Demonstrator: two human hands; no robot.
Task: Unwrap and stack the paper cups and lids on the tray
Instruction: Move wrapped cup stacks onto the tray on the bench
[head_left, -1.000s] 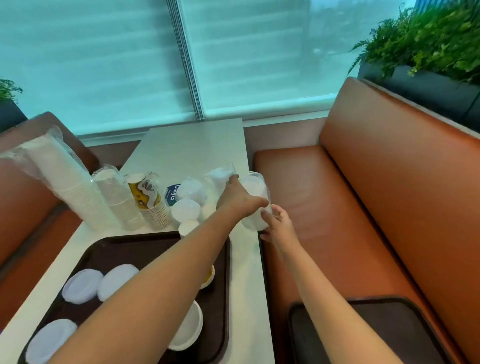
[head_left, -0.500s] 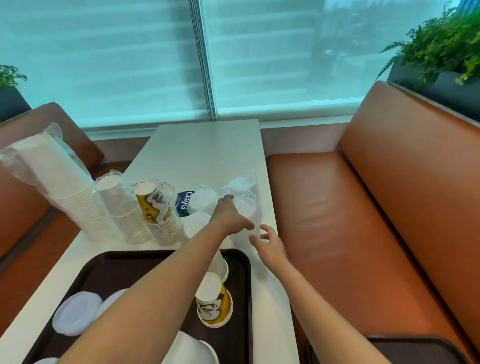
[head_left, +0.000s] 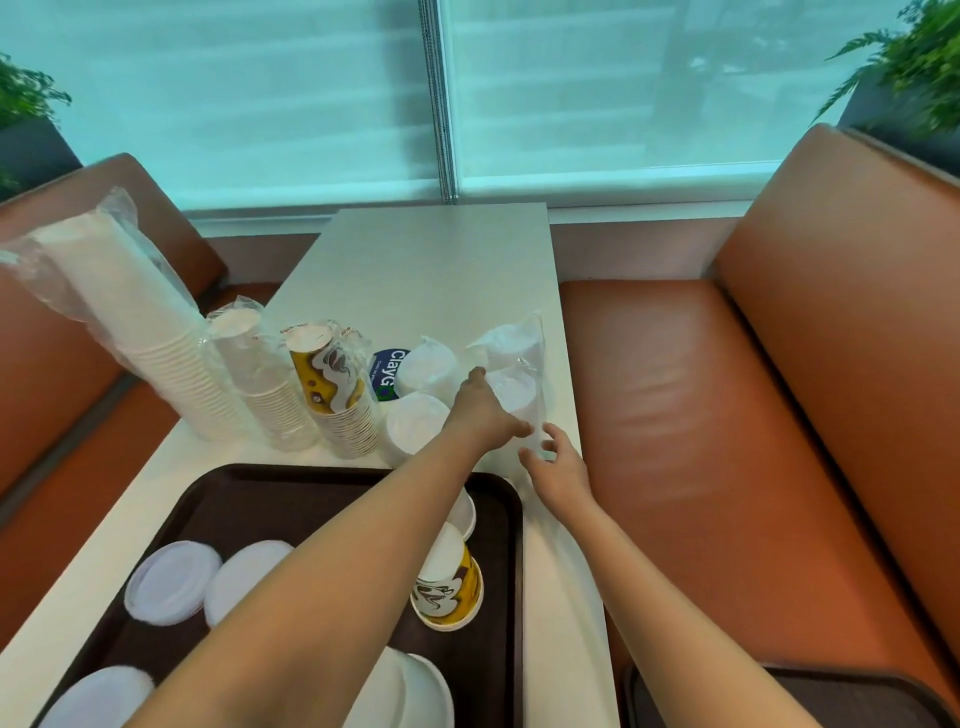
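Two hands work at the desk's right edge: the left hand (head_left: 485, 413) has its grip curled around a plastic-wrapped sleeve of lids (head_left: 514, 379) standing there, while the right hand (head_left: 558, 470) hovers just beside its base, fingers loosely apart, holding nothing. Nearer, the brown tray (head_left: 498, 499) carries loose lids (head_left: 174, 579) and a yellow-patterned cup (head_left: 449, 587).

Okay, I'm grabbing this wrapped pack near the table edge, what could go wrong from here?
The wrapped pack stands close to the table's right edge; with only the left hand gripping it and the right hand open beside it, it might tip off onto the bench. Your left forearm crosses low over the yellow cup on the tray and could knock it.
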